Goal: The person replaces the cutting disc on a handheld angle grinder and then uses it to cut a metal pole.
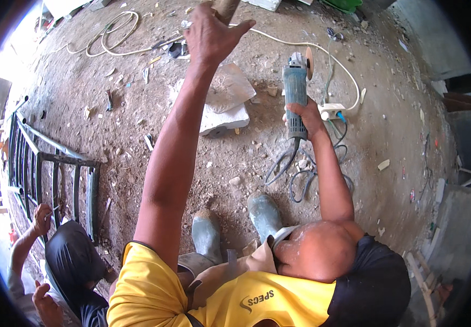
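Observation:
My left hand [209, 37] reaches far forward and is closed around the lower end of a wooden pole [225, 6] at the top edge. My right hand [306, 117] grips the body of a blue-grey angle grinder [295, 90]. The grinder's disc [309, 56] points away from me, above the dirt floor. Its dark cord [287, 163] loops down on the ground near my two grey rubber boots [264, 215].
A white socket block [330, 111] with a white cable [110, 38] lies beyond the grinder. Crumpled grey sacks [227, 95] rest on the rubble-strewn dirt floor. At the lower left another person's hands [42, 218] work on a dark metal grille [55, 163]. A wooden frame [423, 272] stands at right.

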{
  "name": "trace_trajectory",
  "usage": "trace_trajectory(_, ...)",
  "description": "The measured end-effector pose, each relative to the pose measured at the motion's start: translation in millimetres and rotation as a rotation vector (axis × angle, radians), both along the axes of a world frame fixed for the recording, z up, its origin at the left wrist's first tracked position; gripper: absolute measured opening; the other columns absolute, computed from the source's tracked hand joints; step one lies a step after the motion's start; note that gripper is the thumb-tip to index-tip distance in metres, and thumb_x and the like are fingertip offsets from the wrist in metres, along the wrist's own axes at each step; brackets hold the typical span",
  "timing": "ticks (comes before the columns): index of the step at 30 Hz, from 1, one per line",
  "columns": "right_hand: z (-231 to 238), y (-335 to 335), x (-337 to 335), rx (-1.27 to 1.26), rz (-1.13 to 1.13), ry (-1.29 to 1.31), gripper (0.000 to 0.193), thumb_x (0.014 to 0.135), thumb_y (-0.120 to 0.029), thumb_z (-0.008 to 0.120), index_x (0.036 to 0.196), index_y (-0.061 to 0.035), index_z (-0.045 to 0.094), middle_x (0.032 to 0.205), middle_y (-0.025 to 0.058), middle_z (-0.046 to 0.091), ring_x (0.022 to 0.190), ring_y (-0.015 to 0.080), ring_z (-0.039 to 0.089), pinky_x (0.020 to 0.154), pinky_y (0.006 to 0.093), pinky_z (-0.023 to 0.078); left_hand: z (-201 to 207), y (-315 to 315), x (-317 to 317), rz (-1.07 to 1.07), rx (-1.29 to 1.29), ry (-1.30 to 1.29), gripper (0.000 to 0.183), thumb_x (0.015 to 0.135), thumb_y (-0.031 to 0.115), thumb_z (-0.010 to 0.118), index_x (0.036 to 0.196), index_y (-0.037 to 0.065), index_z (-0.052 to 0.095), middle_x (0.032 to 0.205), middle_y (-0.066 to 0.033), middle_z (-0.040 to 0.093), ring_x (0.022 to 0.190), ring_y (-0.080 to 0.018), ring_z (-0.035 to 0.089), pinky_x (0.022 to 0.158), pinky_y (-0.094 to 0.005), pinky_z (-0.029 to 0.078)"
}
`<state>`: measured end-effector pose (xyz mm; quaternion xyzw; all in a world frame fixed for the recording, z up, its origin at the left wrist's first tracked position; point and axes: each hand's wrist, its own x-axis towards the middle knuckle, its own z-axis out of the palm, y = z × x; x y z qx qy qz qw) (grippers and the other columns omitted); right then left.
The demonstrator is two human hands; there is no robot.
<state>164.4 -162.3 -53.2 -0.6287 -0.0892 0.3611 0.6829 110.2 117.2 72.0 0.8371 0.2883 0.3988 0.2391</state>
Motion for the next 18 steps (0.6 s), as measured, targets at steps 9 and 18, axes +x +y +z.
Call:
trace_trajectory(9,16.6,-4.2,-8.2,-0.247,-0.060,-0.239,0.044,0.075,-0.024,0.074,0.108,0.0034,0.064,0.091,0.0099,0.067,0.073,0.0164,0.065,0.065,0.0344,0.053,-78.1,-136.4,-37.9,-0.482,-0.867,0.194,0.069,0.081,0.047,0.079,0.112,-0.010,0.058,0.103,-0.0208,0.065,0.097,-0.0289,0.064,0.083,-0.0425,0.051)
trace_trajectory(18,7.0,-18.2,-37.7,-0.626,-0.060,-0.639,0.058,0.072,-0.022,0.078,0.121,-0.0013,0.054,0.105,0.0113,0.065,0.095,0.0243,0.065,0.088,0.0370,0.050,-128.6,-175.1,-1.8,-0.517,-1.435,0.311,0.057,0.070,0.041,0.086,0.094,-0.009,0.071,0.087,-0.0149,0.070,0.073,-0.0215,0.066,0.067,-0.0367,0.054)
